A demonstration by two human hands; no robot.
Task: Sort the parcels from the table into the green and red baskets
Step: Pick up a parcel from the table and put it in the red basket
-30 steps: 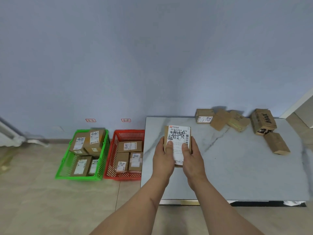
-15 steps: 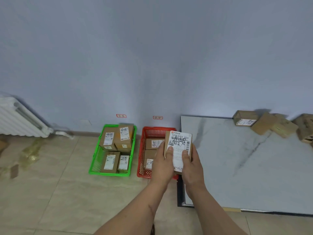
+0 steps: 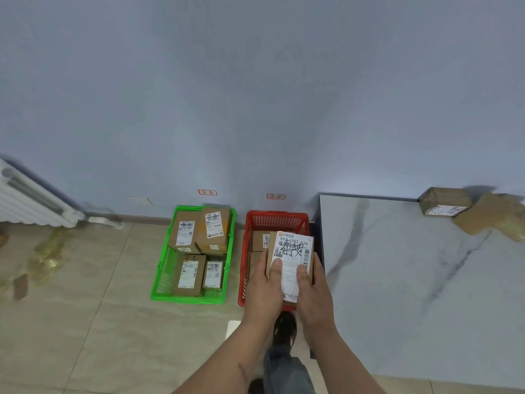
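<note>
I hold a small cardboard parcel (image 3: 292, 251) with a white shipping label upright in both hands, above the red basket (image 3: 277, 220). My left hand (image 3: 265, 288) grips its left side, thumb on the label. My right hand (image 3: 314, 291) grips its right side, thumb on the label too. The red basket stands on the floor by the table's left edge and holds parcels, mostly hidden behind my hands. The green basket (image 3: 159, 280) to its left holds several labelled parcels. More parcels (image 3: 444, 201) lie at the far right back of the marble table (image 3: 412, 280).
A white radiator (image 3: 31, 200) is on the wall at far left. Scraps of tape and cardboard (image 3: 48, 254) lie on the tiled floor. Two small red-edged tags (image 3: 207, 192) are stuck on the wall above the baskets. My leg and shoe (image 3: 284, 334) show below my hands.
My view has swung left from the table toward the baskets. The parcel in both hands has moved from above the table to above the red basket. The grip is unchanged.
</note>
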